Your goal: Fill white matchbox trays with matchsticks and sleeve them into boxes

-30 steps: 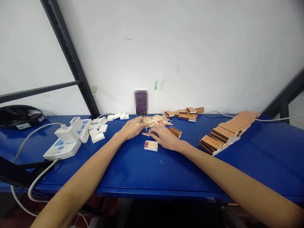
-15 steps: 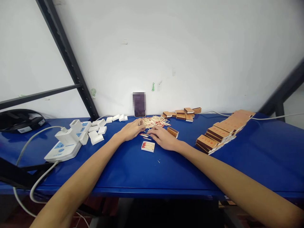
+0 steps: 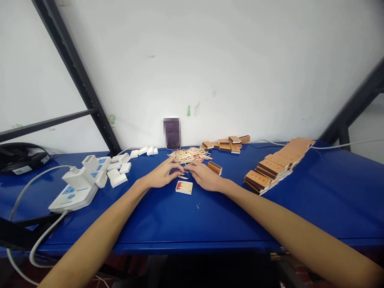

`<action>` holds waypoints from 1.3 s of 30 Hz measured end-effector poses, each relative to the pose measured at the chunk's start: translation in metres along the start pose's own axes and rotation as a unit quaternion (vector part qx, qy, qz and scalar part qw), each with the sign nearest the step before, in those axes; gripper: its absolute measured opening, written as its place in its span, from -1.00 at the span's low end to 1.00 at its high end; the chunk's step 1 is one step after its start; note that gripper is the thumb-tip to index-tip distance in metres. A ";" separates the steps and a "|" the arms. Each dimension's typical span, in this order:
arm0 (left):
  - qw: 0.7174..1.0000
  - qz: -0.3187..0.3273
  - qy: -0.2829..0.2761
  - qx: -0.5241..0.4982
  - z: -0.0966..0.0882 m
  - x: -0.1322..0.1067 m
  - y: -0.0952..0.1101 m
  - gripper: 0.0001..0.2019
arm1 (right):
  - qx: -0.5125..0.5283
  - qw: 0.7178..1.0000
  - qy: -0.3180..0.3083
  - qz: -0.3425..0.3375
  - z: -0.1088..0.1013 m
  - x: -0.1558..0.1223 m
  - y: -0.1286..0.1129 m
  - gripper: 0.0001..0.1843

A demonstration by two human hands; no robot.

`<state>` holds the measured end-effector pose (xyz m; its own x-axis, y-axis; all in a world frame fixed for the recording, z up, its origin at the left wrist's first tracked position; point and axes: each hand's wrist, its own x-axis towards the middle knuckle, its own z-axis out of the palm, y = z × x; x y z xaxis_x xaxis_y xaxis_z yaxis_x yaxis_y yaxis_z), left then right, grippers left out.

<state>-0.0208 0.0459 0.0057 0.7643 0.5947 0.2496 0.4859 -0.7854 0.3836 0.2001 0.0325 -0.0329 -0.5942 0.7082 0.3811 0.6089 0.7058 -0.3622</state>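
My left hand bends over a few loose matches on the blue table, its thumb and fingers apart around them. Opposite it, my right hand lies low with fingers stretched out, their tips at the same matches and close to the left fingertips. Just in front of both hands sits a white matchbox tray partly filled with red-headed matches. Behind the fingers spreads a large heap of matches. A brown matchbox sleeve stands on its side beside my right hand.
Stacked matchboxes run along the right, with more matchboxes at the back. White trays lie left, near a power strip with cables. A phone leans on the wall. Stray bits lie in front.
Both hands have moved slightly toward me, drawing their fingertips closer together over the small group of matches. My left thumb now shows apart from the fingers. The whole view has shifted a little.
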 end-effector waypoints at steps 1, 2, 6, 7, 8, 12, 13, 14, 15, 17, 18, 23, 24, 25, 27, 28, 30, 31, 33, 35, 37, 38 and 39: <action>1.000 -0.005 0.008 -0.006 0.000 0.001 -0.001 -0.75 | 0.011 1.000 0.011 0.001 -0.001 0.000 0.000 -0.60; 1.000 -0.011 0.019 -0.008 0.000 0.001 -0.003 -0.74 | 0.022 1.000 0.022 0.001 -0.002 -0.001 -0.001 -0.61; 0.997 -0.038 0.046 0.042 0.000 -0.001 -0.017 -0.72 | 0.054 0.998 0.025 -0.008 -0.007 -0.004 -0.003 -0.63; 0.996 -0.043 0.041 0.059 0.000 -0.002 -0.021 -0.72 | 0.057 0.998 0.014 -0.013 -0.007 -0.005 -0.004 -0.62; 0.996 -0.047 0.035 0.073 0.000 -0.003 -0.025 -0.72 | 0.057 0.998 0.002 -0.017 -0.008 -0.006 -0.004 -0.61; 0.994 -0.062 0.027 0.086 0.001 -0.006 -0.033 -0.73 | 0.033 0.999 -0.027 -0.026 -0.008 -0.006 -0.004 -0.57; 0.994 -0.065 0.030 0.085 0.001 -0.006 -0.034 -0.73 | 0.027 0.999 -0.031 -0.026 -0.007 -0.006 -0.004 -0.57; 0.994 -0.068 0.033 0.084 0.000 -0.006 -0.035 -0.74 | 0.023 0.999 -0.033 -0.025 -0.007 -0.005 -0.003 -0.56; 0.994 -0.069 0.034 0.083 0.000 -0.006 -0.036 -0.74 | 0.020 0.999 -0.034 -0.024 -0.006 -0.005 -0.003 -0.56; 0.994 -0.069 0.032 0.083 0.000 -0.005 -0.037 -0.75 | 0.020 0.999 -0.033 -0.022 -0.005 -0.004 -0.002 -0.55; 0.994 -0.068 0.032 0.084 0.000 -0.005 -0.037 -0.76 | 0.022 0.999 -0.031 -0.022 -0.005 -0.004 -0.002 -0.55; 0.994 -0.068 0.030 0.080 -0.001 -0.005 -0.033 -0.81 | 0.034 0.999 -0.002 -0.002 -0.003 -0.003 0.000 -0.54; 0.994 -0.067 0.031 0.076 -0.001 -0.005 -0.032 -0.81 | 0.030 1.000 0.007 0.004 -0.002 -0.002 0.001 -0.55; 0.995 -0.065 0.033 0.069 0.000 -0.004 -0.031 -0.82 | 0.024 1.000 0.016 0.011 -0.001 -0.002 0.001 -0.57; 0.996 -0.065 0.039 0.045 0.002 -0.003 -0.030 -0.81 | 0.009 0.999 0.028 0.025 0.001 -0.001 0.002 -0.61; 0.996 -0.068 0.043 0.029 0.003 -0.003 -0.029 -0.80 | 0.003 0.999 0.031 0.030 0.002 -0.001 0.002 -0.64; 0.996 -0.077 0.052 -0.002 0.005 -0.002 -0.028 -0.78 | -0.005 0.999 0.031 0.034 0.002 0.000 0.002 -0.68; 0.995 -0.083 0.056 -0.014 0.006 -0.002 -0.028 -0.76 | -0.006 0.999 0.029 0.033 0.002 0.000 0.002 -0.70; 0.993 -0.094 0.058 -0.031 0.005 -0.002 -0.026 -0.72 | 0.002 0.999 0.022 0.032 -0.001 0.001 0.001 -0.71; 0.994 -0.096 0.044 -0.033 0.003 -0.003 -0.024 -0.64 | 0.016 0.999 0.012 0.037 -0.004 0.001 0.000 -0.72; 0.996 -0.081 0.024 -0.012 0.002 -0.003 -0.022 -0.53 | 0.028 0.998 0.011 0.046 -0.007 0.001 0.000 -0.72; 0.998 -0.066 0.013 0.003 0.002 -0.002 -0.021 -0.49 | 0.030 0.998 0.012 0.051 -0.008 0.002 -0.001 -0.71; 0.999 -0.050 0.005 0.019 0.002 -0.002 -0.020 -0.46 | 0.031 0.998 0.013 0.055 -0.009 0.004 -0.001 -0.69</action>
<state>-0.0310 0.0603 -0.0040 0.7072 0.6719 0.2199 0.5757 -0.7279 0.3725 0.2019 0.0342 -0.0239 -0.5109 0.7817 0.3577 0.6358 0.6236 -0.4548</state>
